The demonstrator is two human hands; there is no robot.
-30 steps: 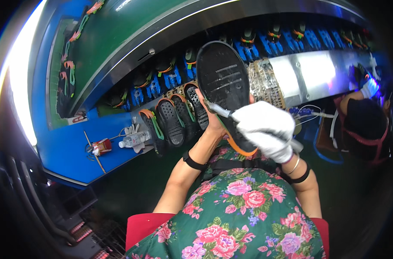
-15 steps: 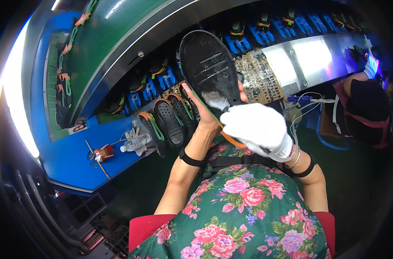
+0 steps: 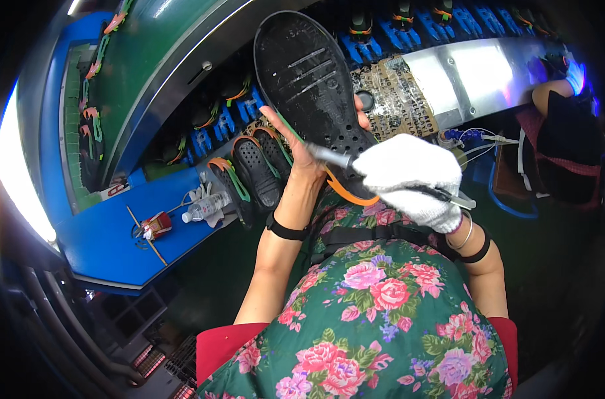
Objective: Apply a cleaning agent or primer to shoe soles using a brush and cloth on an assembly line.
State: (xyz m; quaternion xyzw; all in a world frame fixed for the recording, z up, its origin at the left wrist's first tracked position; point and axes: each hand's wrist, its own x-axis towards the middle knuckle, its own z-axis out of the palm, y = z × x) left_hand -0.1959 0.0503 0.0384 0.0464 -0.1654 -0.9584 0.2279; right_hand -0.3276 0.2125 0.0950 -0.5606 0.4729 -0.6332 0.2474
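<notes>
My bare left hand point(image 3: 301, 156) cups a black shoe sole point(image 3: 309, 73) from beneath, thumb along its left edge and fingertips showing at the right edge. The sole is tilted, its broad end away from me. It has raised bars, small holes towards my end, wet-looking shiny patches and an orange and green rim. My right hand point(image 3: 408, 176), in a white knit glove, is closed round a brush point(image 3: 335, 157). Its blurred bristles are at the left edge of the sole's near part, close to my left wrist. The handle end sticks out behind the glove.
Several black soles point(image 3: 257, 176) with orange and green trim lean on the left. A plastic bottle point(image 3: 206, 207) lies on the blue table point(image 3: 109, 249). Blue holders point(image 3: 442, 41) carrying shoe parts line the far side. At right are a metal plate point(image 3: 492, 76) and another person's gloved hand point(image 3: 573, 78).
The sole and my left hand have shifted up and left. The brush has moved from the sole's middle towards its left edge near my end.
</notes>
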